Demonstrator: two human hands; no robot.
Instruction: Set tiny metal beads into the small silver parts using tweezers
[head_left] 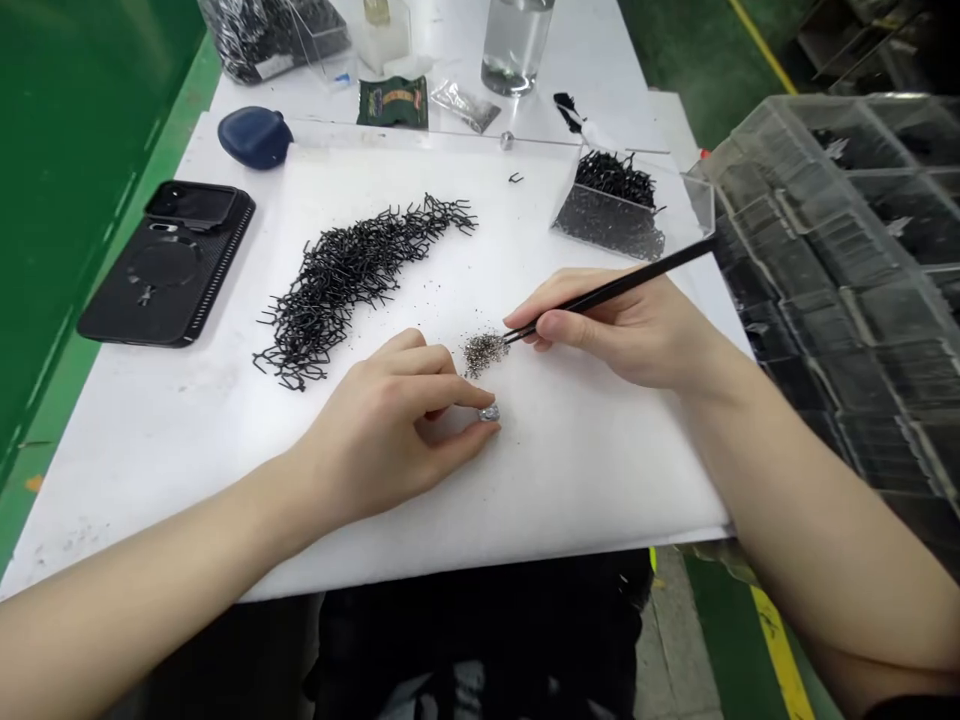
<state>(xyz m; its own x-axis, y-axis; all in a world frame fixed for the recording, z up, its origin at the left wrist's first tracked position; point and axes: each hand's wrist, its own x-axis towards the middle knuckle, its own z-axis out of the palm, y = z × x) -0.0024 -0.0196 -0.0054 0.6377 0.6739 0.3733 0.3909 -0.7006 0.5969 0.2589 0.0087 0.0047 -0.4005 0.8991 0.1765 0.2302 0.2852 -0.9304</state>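
Note:
Between the thumb and forefinger of my left hand (405, 415) is a small silvery metal piece (489, 412), pinched just above the white sheet (585, 470) or resting on it; I cannot tell which. Black tweezers (630, 288) lie in the grip of my right hand (622, 325). Their tips reach the right edge of a little heap of tiny metallic parts (482, 352). Whether the tips hold one of these parts is too small to make out. Left of the heap, a long curved pile of thin, bent black pieces (352, 270) spreads across the sheet.
A clear scoop-like tray (611, 235) holds more black pieces at the back right. A phone (169, 262) and a dark blue rounded object (255, 137) lie on the left. Behind stand a clear liquid container (516, 45) and a green packet (392, 102). Stacked clear compartment boxes (840, 270) flank the table's right.

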